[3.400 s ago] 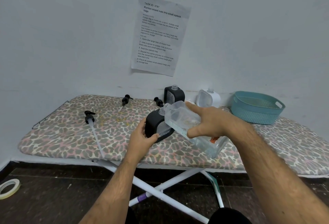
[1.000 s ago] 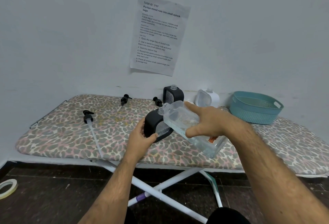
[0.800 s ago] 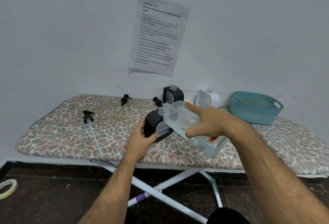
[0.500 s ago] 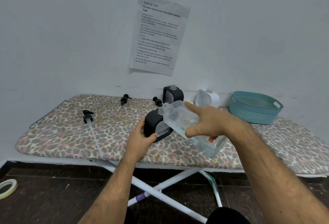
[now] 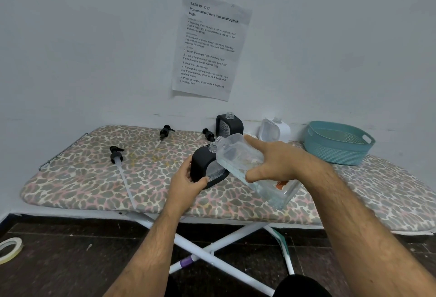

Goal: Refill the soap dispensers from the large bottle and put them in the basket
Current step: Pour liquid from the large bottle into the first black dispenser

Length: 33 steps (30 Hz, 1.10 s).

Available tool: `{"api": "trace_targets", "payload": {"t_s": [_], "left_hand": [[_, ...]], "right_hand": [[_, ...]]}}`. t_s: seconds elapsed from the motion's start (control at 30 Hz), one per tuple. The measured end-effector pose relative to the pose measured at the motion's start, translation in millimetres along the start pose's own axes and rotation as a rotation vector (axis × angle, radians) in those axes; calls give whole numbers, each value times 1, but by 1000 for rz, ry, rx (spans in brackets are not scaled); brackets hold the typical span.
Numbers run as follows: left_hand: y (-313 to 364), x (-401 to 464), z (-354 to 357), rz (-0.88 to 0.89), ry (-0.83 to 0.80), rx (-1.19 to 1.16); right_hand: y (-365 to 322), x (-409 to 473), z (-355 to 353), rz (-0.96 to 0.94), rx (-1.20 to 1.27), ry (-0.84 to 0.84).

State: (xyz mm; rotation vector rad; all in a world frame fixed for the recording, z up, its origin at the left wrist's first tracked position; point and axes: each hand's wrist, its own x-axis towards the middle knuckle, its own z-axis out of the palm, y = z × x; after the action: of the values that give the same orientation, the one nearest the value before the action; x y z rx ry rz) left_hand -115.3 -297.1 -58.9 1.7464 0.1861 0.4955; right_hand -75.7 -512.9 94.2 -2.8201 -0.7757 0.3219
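Over the ironing board: I am pouring, mid-fill on the first dispenser.
Left hand (image 5: 186, 182): my fingers are wrapping the black dispenser (image 5: 205, 166) at its near side, bracing it on the board's cover (image 5: 77, 178); cap off, neck open.
Right hand (image 5: 276, 161): my fingers are clamping the large bottle (image 5: 238, 155) across its body, thumb underneath, forefinger stretched along the top edge. Bottle is tilting neck-down to the left, mouth just above the dispenser neck.
Handling, bottle: my read is thin clear plastic, part full, so it is flexing under squeeze and the weight is shifting toward the neck as it tips. Gripping mid-body is giving me tilt control; any soap on the wall would make it slick.
Handling, dispenser: looks rigid and light, tippy while near empty. Holding it low on the side.
Waiting: second black dispenser (image 5: 229, 125) and white dispenser (image 5: 274, 129) are standing uncapped by the wall; three pump heads (image 5: 116, 153) are lying loose on the cover.
Basket (image 5: 337, 142): teal, far right end, nothing visible inside.
Versus a few seconds back: both grips and the tilt are looking the same; nothing on the board has moved. Cannot tell the fill level through the dispenser window.
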Motion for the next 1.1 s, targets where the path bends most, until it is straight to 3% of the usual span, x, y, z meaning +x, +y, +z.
{"api": "trace_targets", "payload": {"t_s": [1.1], "left_hand": [[-3, 1, 0, 6, -3, -10]], "right_hand": [[-4, -2, -5, 7, 14, -20]]}}
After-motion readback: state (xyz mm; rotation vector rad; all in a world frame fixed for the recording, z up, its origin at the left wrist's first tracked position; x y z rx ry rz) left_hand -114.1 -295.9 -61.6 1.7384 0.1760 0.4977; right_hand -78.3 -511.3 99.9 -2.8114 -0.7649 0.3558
